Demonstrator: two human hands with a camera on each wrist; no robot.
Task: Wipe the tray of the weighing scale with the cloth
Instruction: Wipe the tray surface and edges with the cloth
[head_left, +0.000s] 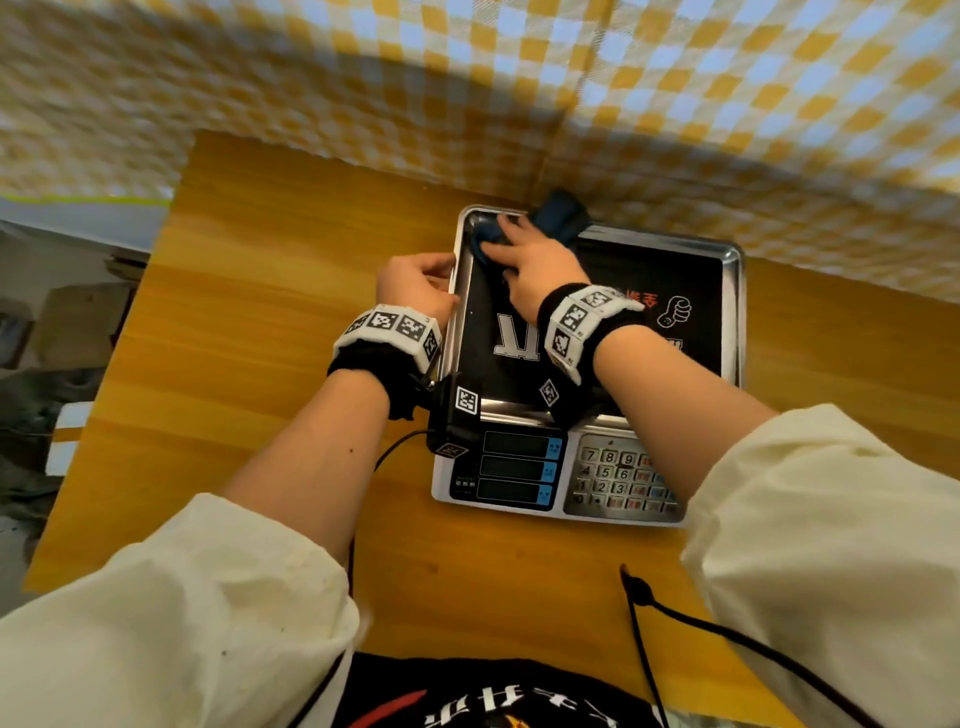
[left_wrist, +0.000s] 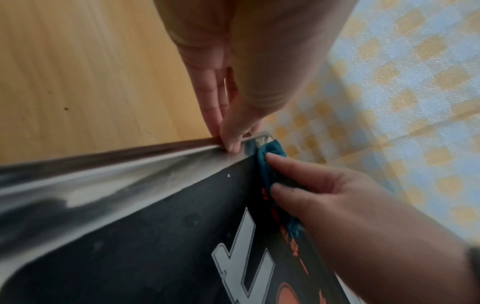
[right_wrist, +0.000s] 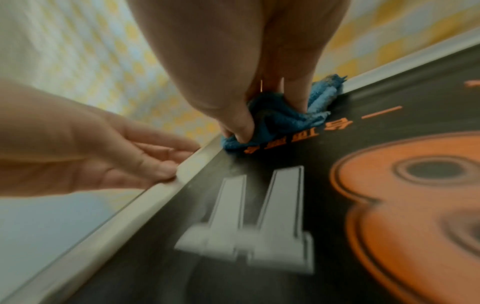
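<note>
The weighing scale's steel tray (head_left: 733, 317) sits on the scale, its floor dark with white and orange print. A blue cloth (head_left: 560, 217) lies bunched in the tray's far left corner. My right hand (head_left: 522, 262) grips the cloth and presses it onto the tray floor there; the wrist view shows thumb and fingers of this right hand (right_wrist: 241, 127) curled into the cloth (right_wrist: 285, 121). My left hand (head_left: 415, 283) pinches the tray's left rim, its thumb on top of the rim (left_wrist: 130, 156) and its fingers (left_wrist: 213, 115) outside it. The cloth (left_wrist: 270, 148) reaches into the corner.
The scale's display (head_left: 514, 467) and keypad (head_left: 621, 480) face me at the near side. It stands on a wooden table (head_left: 260, 364) against a yellow and blue checked curtain (head_left: 519, 78). A black cable (head_left: 675, 618) runs across the table's near edge.
</note>
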